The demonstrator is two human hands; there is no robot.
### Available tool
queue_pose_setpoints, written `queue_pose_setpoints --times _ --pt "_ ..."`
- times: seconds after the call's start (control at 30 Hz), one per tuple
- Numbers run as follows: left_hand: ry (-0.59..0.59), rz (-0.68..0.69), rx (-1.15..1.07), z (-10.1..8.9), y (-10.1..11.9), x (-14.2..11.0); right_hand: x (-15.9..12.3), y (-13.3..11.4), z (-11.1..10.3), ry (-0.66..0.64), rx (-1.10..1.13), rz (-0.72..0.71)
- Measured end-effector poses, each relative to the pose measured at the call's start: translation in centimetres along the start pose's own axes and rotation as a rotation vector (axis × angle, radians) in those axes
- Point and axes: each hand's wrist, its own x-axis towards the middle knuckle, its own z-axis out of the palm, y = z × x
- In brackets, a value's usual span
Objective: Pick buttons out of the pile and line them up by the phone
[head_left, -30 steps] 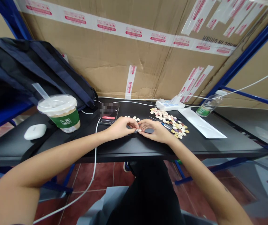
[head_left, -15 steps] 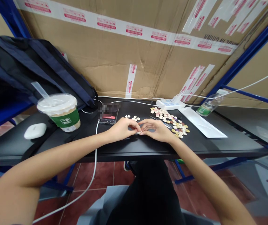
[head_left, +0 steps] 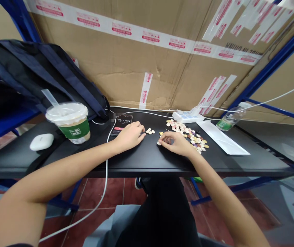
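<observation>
My left hand [head_left: 131, 136] is over the table just right of the phone, its fingers curled down together. Its fingertips meet small white buttons, and whether one is pinched there is hidden. A small group of pale buttons [head_left: 150, 131] lies right beside those fingers. My right hand [head_left: 174, 142] rests low over the table, thumb and forefinger pinching a small white button [head_left: 159, 143]. Just past its fingertips lies a yellowish button [head_left: 161, 133]. Behind and right of this hand spreads a loose pile of mixed-colour buttons [head_left: 185, 129], partly covered by the hand.
The phone [head_left: 122, 120] shows a running timer. A lidded drink cup [head_left: 72, 128] and a white earbud case [head_left: 42, 142] stand left, before a backpack [head_left: 56, 75]. Behind the pile are a power strip [head_left: 187, 116], a white packet [head_left: 224, 139] and a bottle [head_left: 230, 118].
My hands, together before, are now apart. The left has moved left and forward to the white buttons by the phone; the right has shifted slightly right. A yellowish button now shows between them.
</observation>
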Motion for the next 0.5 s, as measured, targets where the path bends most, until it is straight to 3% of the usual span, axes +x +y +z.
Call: queue_pose_setpoints --times 0.2,0.5 --pt "-0.125 -0.067 0.187 0.4 -0.3 -0.1 0.4 1.3 -0.1 0.173 -0.248 -0.123" --pt "-0.133 -0.073 -0.168 1.4 -1.5 0.1 1.3 0.3 0.7 -0.003 -0.431 -0.143"
